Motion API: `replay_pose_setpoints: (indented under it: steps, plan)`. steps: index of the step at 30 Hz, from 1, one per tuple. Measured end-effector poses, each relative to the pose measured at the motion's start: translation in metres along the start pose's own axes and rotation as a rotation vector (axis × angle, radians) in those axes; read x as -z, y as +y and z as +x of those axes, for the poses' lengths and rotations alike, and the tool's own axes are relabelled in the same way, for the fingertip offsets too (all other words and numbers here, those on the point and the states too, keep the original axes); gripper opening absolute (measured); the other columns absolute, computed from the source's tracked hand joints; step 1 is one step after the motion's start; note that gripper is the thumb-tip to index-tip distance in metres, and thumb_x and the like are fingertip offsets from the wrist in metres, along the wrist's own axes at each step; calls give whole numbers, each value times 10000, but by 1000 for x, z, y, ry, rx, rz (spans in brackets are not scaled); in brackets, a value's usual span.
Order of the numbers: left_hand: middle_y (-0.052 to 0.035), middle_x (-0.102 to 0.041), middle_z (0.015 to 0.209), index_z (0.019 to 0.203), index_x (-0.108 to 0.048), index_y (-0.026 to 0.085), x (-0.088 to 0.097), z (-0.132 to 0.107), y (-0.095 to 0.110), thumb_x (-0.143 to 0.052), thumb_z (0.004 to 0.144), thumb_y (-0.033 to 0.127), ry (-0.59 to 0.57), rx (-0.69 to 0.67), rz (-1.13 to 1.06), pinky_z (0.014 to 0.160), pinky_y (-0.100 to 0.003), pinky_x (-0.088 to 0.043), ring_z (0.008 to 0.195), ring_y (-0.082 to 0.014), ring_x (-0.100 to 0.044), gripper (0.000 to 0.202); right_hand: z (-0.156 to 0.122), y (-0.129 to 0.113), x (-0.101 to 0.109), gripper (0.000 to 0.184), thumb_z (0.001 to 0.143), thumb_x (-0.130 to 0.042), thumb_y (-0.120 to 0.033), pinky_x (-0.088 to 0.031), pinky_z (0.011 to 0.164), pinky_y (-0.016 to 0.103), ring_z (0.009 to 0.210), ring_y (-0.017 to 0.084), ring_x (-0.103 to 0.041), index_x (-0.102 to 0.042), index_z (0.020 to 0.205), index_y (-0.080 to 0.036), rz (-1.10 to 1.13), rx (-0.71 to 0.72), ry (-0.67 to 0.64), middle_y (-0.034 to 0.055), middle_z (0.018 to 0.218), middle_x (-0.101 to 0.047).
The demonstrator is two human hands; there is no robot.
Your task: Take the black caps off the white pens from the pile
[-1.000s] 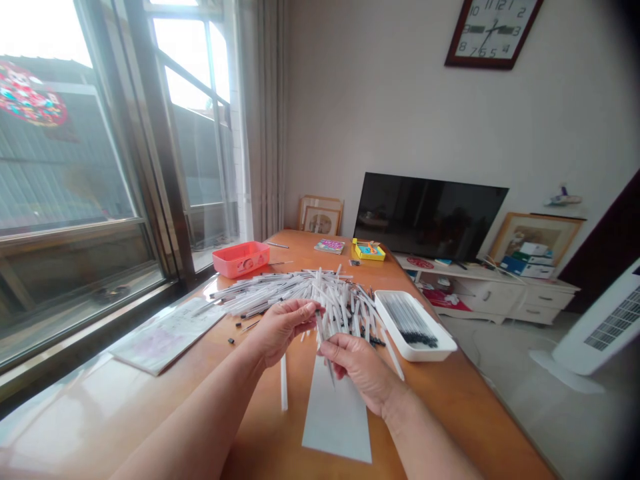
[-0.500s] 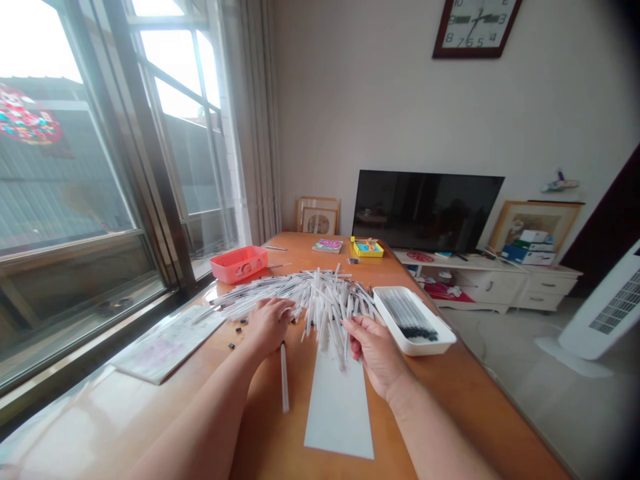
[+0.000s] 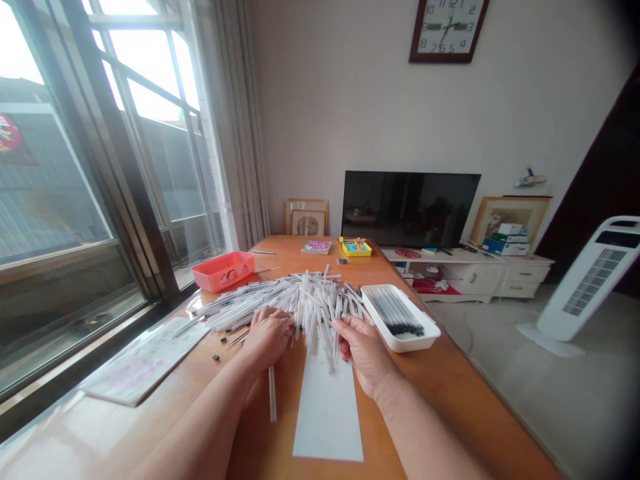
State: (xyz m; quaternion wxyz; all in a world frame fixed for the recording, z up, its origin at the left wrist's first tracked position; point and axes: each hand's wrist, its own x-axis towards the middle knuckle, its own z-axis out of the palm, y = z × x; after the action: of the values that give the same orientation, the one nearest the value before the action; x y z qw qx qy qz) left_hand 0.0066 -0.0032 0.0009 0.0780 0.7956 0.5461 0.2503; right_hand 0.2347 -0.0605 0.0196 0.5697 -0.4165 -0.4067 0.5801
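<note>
A big heap of white pen barrels (image 3: 295, 300) lies across the middle of the orange wooden table (image 3: 450, 393). My left hand (image 3: 267, 337) rests knuckles-up at the heap's near edge, its fingers curled down among the barrels. My right hand (image 3: 363, 347) is at the heap's right side, fingers bent around a few barrels. One loose white barrel (image 3: 271, 393) lies on the table under my left wrist. A white sheet of paper (image 3: 327, 413) lies between my forearms.
A white tray (image 3: 417, 340) of dark refills stands right of the heap. A pink tray (image 3: 223, 270) sits near the window, and papers (image 3: 143, 360) lie at the left. Small black caps (image 3: 216, 357) dot the table. A yellow box (image 3: 356, 248), a television and a white fan (image 3: 585, 280) stand further off.
Both hands came down from holding a pen in the air to the heap on the table. The camera has turned a little to the right.
</note>
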Motion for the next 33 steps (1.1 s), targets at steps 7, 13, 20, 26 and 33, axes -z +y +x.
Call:
replay_pose_setpoints:
  steps: [7, 13, 20, 26, 33]
  plan:
    - [-60, -705, 1011, 912, -713, 278, -6, 3, 3, -544, 807, 209, 40, 16, 179, 909, -415, -332, 1038, -294, -499, 211, 1, 2, 2, 336, 712, -769, -466, -301, 471, 211, 505, 75, -418, -636, 795, -169, 1, 7, 4, -44, 603, -510]
    - [-62, -702, 1010, 1016, -653, 268, -9, 4, 5, -539, 807, 219, 51, 88, 208, 829, -394, -329, 1008, -295, -507, 244, 1, 2, 2, 331, 727, -758, -465, -314, 481, 209, 521, 73, -424, -635, 789, -164, -8, 8, 6, -38, 627, -518]
    - [-74, -693, 980, 823, -660, 242, -1, -2, 10, -512, 854, 291, 39, 86, 258, 826, -407, -330, 981, -299, -513, 159, 0, -1, 2, 331, 729, -760, -467, -304, 472, 210, 497, 75, -420, -620, 775, -170, -12, 24, 26, -45, 585, -514]
    - [-73, -682, 916, 900, -639, 234, 6, 0, 10, -504, 845, 236, 144, 128, 40, 815, -386, -378, 914, -262, -548, 146, 1, -2, 1, 345, 721, -763, -484, -382, 498, 221, 532, 90, -491, -613, 795, -183, -11, 66, 93, -33, 633, -570]
    - [-35, -640, 794, 897, -619, 182, 7, -7, 45, -686, 799, 389, -77, 176, -994, 719, -312, -454, 727, -171, -603, 238, 0, -7, 1, 387, 741, -746, -509, -521, 679, 310, 748, 189, -674, -612, 898, -181, 18, 126, 124, 53, 830, -693]
